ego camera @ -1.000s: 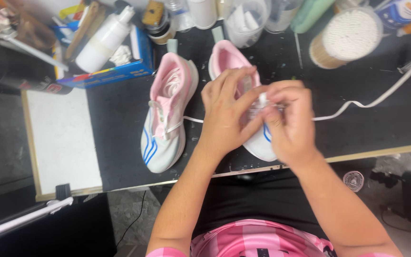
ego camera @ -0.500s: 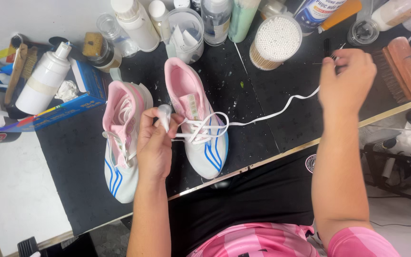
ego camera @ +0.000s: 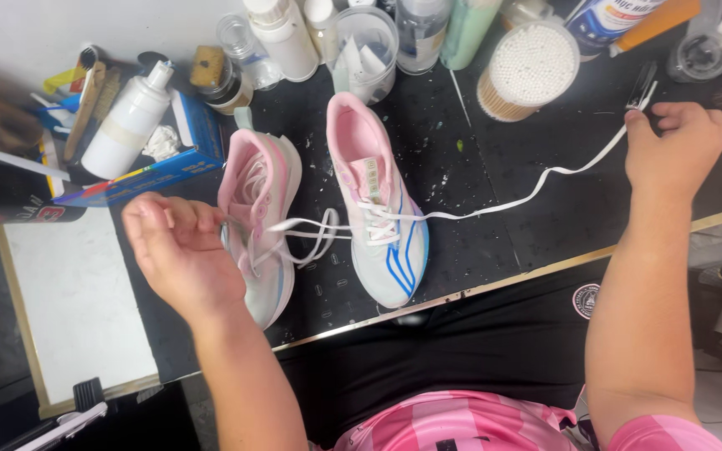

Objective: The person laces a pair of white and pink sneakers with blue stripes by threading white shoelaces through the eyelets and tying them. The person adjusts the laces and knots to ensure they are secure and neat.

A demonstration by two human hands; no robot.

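Pulling in opposite directions, the two hands draw a white shoelace taut across a black work mat. The left hand is closed on one end of the lace, just beside the left shoe, fingers curled together over it. The right hand is clamped on the other end, well out to the right, thumb and forefinger pinched on the lace tip. Between the hands sits the right shoe, pink and white with blue stripes, toe pointing towards the person; the lace runs through its eyelets and loops loosely on its left side. Both shoes rest side by side on the mat. Farther back stand a round tub of cotton swabs, a clear cup, several bottles including a white pump bottle, and a blue box.
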